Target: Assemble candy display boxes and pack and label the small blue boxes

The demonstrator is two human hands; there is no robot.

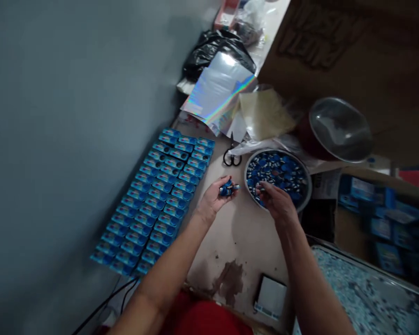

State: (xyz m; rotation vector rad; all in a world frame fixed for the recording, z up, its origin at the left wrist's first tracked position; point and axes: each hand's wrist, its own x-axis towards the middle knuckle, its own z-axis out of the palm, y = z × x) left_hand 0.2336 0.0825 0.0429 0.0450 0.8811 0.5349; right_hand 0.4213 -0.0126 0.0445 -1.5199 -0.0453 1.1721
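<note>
My left hand (214, 195) is closed around a few small blue pieces (227, 188), palm up, just left of a round metal bowl (307, 194). The bowl is full of small blue and silver pieces (277, 172). My right hand (274, 197) reaches over the bowl's near rim with its fingers pinched together; a small piece seems to sit at the fingertips, too small to name. Rows of blue packaged items (157, 197) lie flat on the table to the left of both hands.
Black-handled scissors (232, 157) lie behind my left hand. Holographic sheets (218, 90), a black bag (212, 46) and clear plastic lie farther back. A steel lid (340, 128) sits at right, a cardboard box (380, 204) beside it, a small white device (271, 298) near the front edge.
</note>
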